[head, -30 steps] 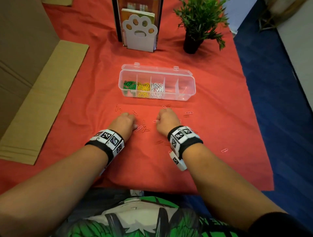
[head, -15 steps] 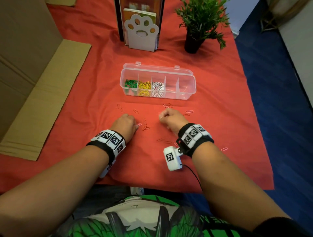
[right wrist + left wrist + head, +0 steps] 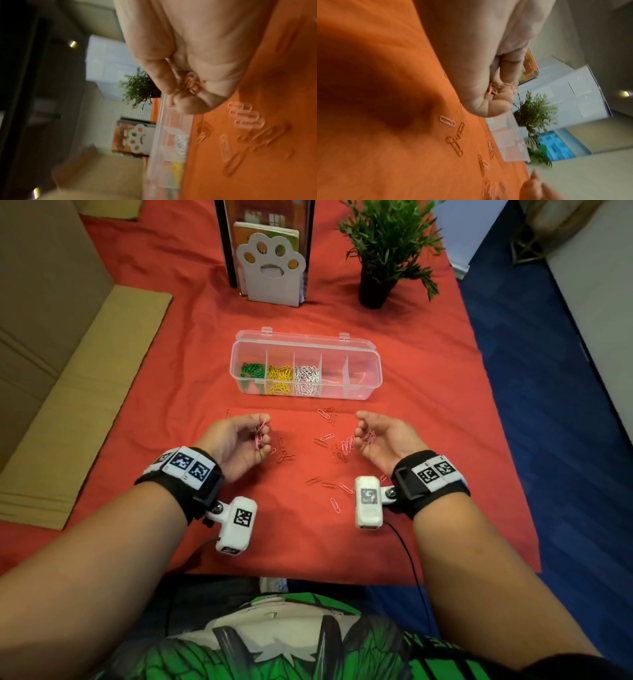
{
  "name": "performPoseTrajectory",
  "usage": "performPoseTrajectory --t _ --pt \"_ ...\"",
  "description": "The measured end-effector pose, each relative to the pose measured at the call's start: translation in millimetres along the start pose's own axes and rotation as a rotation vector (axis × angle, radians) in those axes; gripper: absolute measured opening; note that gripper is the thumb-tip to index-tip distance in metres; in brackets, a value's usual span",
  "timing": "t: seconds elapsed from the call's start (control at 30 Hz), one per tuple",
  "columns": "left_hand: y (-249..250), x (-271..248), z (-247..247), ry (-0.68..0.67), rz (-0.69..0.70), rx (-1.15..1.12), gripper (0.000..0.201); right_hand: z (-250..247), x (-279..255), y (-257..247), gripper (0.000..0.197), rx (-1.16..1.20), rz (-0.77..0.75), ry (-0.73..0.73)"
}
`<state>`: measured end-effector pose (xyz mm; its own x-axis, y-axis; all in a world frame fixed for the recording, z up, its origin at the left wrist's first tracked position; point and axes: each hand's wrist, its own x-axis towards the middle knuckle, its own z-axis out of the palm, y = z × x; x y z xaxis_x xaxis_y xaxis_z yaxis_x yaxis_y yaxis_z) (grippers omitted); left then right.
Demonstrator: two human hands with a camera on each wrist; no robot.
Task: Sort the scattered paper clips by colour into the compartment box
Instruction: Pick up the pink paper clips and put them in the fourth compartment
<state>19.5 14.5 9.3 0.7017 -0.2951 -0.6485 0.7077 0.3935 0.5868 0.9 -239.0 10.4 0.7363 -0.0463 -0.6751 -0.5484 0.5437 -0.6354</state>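
Compartment box (image 3: 363,361): clear plastic, smooth, glossy.
Paper clips (image 3: 347,445): thin wire, smooth pink coating.
Tablecloth (image 3: 178,344): red cloth, matt, creased.
Cardboard (image 3: 85,405), left: brown, matt, ridged at near edge.
Paw bookend (image 3: 270,273), far: white, smooth, matt.
Plant pot (image 3: 375,290), far right: black, matt.
Wristbands (image 3: 424,486): black fabric, printed white tags.
Floor (image 3: 548,405), right: blue, matt.

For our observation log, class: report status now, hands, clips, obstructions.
Left hand and right hand, palms up, each cupping pink clips. Compartment box open. More pink clips loose on red cloth. Path clear.
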Motion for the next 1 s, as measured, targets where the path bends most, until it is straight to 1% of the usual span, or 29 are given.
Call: performPoseTrajectory --t 0.03,0.07,0.1,0.13,0.17,0.2,0.23,0.3,0.33,0.37,0.43,0.5,0.63,0.7,0.77,0.8,0.83,0.87,0.9,0.93,0.97,1.0 --pt "3 0 -1 0.007 -0.018 -0.071 0.011 -2 3 0 0.016 -0.152 -0.022 0.055" --pt "5 0 -1 0.034 -0.028 -0.096 0.013 -3 7 0 0.013 -0.348 -0.038 0.121" --pt "5 2 -1 0.080 -0.024 -0.058 0.017 -4 10 0 0.012 -0.582 -0.056 0.190" --pt "3 5 -1 0.139 0.000 0.046 0.022 -6 14 1 0.012 -0.832 -0.083 0.253" --pt "-1 9 0 0.210 0.049 0.220 0.024 -7 17 3 0.012 -1.067 -0.113 0.297" --pt "-4 11 -1 0.278 0.106 0.442 0.024 -8 19 5 0.012 -1.252 -0.135 0.324" --pt "-8 13 -2 0.329 0.163 0.689 0.022 -7 19 7 0.014 -1.384 -0.150 0.342" --pt "-16 14 -5 0.358 0.267 1.154 0.015 -2 18 14 0.025 -1.559 -0.199 0.363" --pt "-19 13 -6 0.360 0.303 1.357 0.015 1 19 17 0.031 -1.626 -0.230 0.368" --pt "-21 13 -7 0.363 0.334 1.505 0.018 4 21 20 0.037 -1.678 -0.264 0.371" --pt "-25 13 -6 0.356 0.355 1.657 0.021 8 26 25 0.045 -1.742 -0.325 0.382" --pt "-26 13 -4 0.341 0.342 1.764 0.022 11 28 30 0.047 -1.777 -0.363 0.392" --pt "-28 14 2 0.288 0.326 1.916 0.027 17 24 36 0.034 -1.955 -0.426 0.355" --pt "-30 16 1 0.274 0.343 1.883 0.025 20 20 38 0.033 -2.011 -0.449 0.361" --pt "-31 16 -1 0.288 0.326 1.737 0.020 19 23 38 0.034 -1.993 -0.428 0.347" --pt "-31 16 -2 0.303 0.276 1.591 0.019 17 25 35 0.034 -1.970 -0.385 0.304" --pt "-31 15 -1 0.305 0.205 1.364 0.021 16 26 30 0.033 -1.927 -0.326 0.242" --pt "-29 14 1 0.284 0.121 1.066 0.024 15 28 25 0.031 -1.856 -0.263 0.186" --pt "-29 12 2 0.245 0.039 0.755 0.024 14 29 20 0.027 -1.717 -0.199 0.157" --pt "-25 10 4 0.178 -0.031 0.474 0.021 12 27 15 0.021 -1.503 -0.135 0.133" --pt "-21 6 7 0.084 -0.084 0.261 0.015 11 23 13 0.018 -1.191 -0.077 0.113" --pt "-15 1 9 0.001 -0.109 0.126 0.010 7 19 12 0.021 -0.870 -0.041 0.100"
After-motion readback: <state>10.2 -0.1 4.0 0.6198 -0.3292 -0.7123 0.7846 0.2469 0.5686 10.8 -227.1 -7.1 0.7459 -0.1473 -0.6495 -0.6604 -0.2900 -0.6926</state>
